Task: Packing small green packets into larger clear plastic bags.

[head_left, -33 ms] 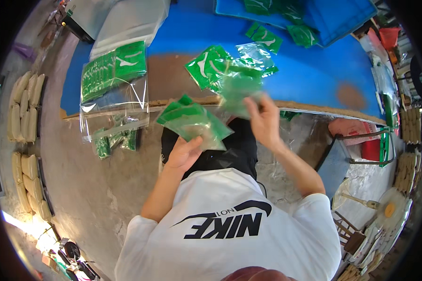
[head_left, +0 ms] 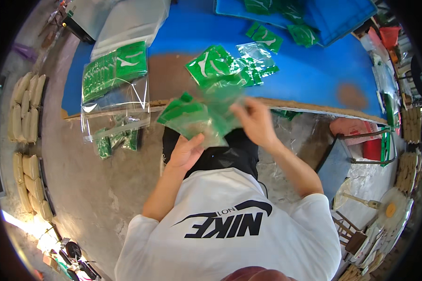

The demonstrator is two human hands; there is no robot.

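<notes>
My left hand (head_left: 187,152) grips a fanned stack of green-and-clear plastic packets (head_left: 185,117) above my lap, thumb on top. My right hand (head_left: 255,122) pinches another green packet (head_left: 224,104), blurred by motion, whose edge overlaps the right side of the stack. Just beyond, a loose pile of green packets (head_left: 210,64) lies on the blue table (head_left: 309,79). To the left, a large clear plastic bag (head_left: 115,105) hangs over the table's front edge, with a row of green packets (head_left: 115,68) in its upper part.
A blue tray (head_left: 342,21) with green packets stands at the back right, and one packet (head_left: 266,37) lies before it. Flat clear bags (head_left: 131,23) are stacked at the back left. More green packets (head_left: 119,140) lie below the table's left edge. A fan (head_left: 390,209) stands at right.
My right hand has moved left and slightly down with its packet, bringing it against the stack. My left hand has barely moved.
</notes>
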